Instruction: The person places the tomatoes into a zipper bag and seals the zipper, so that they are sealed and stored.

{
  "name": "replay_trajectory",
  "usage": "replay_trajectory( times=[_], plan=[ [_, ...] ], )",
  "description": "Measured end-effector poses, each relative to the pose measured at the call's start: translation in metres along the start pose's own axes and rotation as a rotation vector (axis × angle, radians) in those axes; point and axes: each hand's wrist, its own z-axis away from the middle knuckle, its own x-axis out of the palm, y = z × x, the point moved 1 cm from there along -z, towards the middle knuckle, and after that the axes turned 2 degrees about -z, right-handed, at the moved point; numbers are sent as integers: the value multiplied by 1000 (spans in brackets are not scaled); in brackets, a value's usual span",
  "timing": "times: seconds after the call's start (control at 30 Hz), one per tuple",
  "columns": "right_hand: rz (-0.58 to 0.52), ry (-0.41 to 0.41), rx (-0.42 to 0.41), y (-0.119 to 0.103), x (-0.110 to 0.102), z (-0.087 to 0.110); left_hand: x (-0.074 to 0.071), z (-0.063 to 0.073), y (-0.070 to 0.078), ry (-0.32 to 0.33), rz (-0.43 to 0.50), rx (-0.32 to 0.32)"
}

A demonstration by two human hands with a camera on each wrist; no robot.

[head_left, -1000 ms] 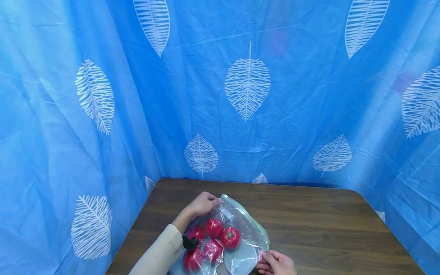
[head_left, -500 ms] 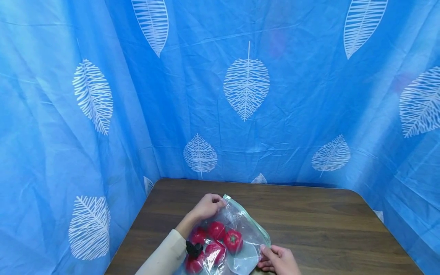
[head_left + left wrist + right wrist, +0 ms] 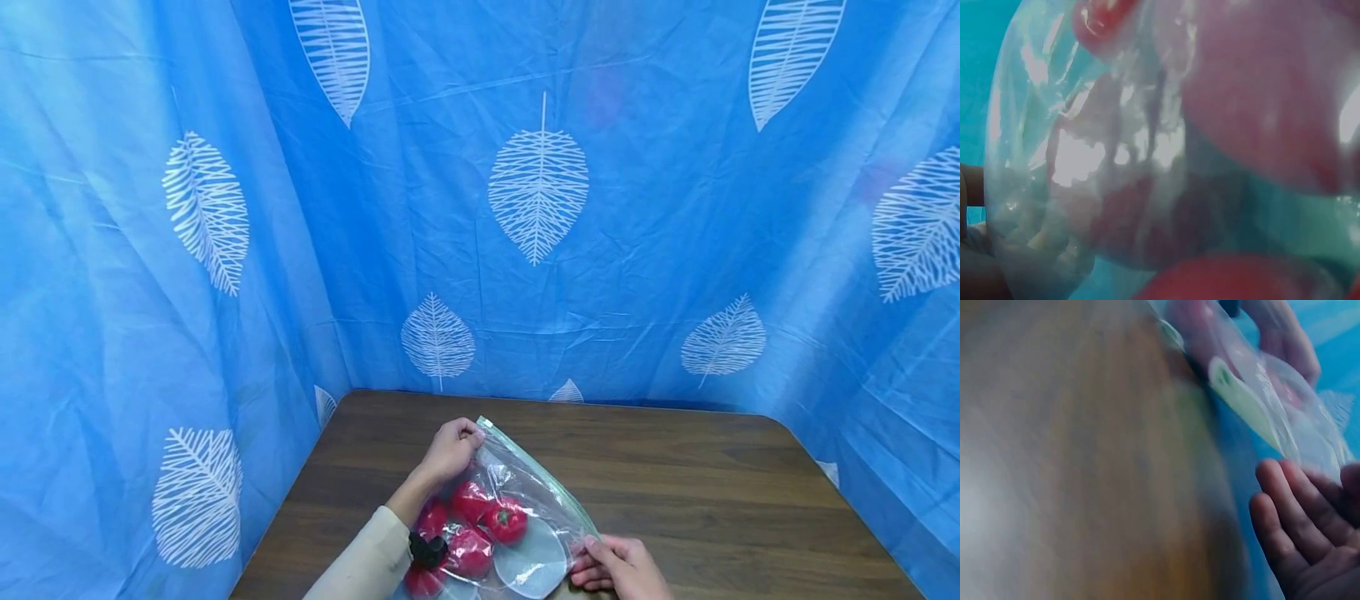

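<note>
A clear zip bag (image 3: 491,458) with a pale green strip along its top edge (image 3: 551,483) holds several red tomatoes (image 3: 506,521). One tomato shows its green stem end. My left hand (image 3: 450,452) pinches the bag's upper left corner, by the white slider. At the other end of the strip, my right hand (image 3: 624,568) pinches the lower right corner between thumb and fingers. In the left wrist view, tomatoes (image 3: 1260,94) press close behind glossy plastic. The right wrist view has the bag (image 3: 1297,415) beyond my right hand's fingers (image 3: 1300,519).
The bag lies over a dark brown wooden table (image 3: 712,483). A blue curtain (image 3: 637,250) printed with white leaves hangs behind and on both sides. A black wrist device (image 3: 427,550) sits at the left cuff, partly over the bag.
The green edge, bowed a second ago, now runs nearly straight between my hands. My right hand has shifted slightly right and up. Both hands keep their hold on the corners.
</note>
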Motion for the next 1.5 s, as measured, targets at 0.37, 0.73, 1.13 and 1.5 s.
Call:
replay_trajectory(
  times=[0.37, 0.73, 1.13, 1.5],
  plan=[
    [118, -29, 24, -8, -25, -2, 0, -2, -3, 30, -13, -20],
    [574, 470, -88, -56, -19, -13, 4, -1, 2, 81, -27, 55],
    [608, 301, -346, -100, 4, -66, 7, 2, 2, 111, -57, 76],
    [650, 206, -390, -123, 32, -113, 1, 2, 2, 86, -35, 56]
  ],
)
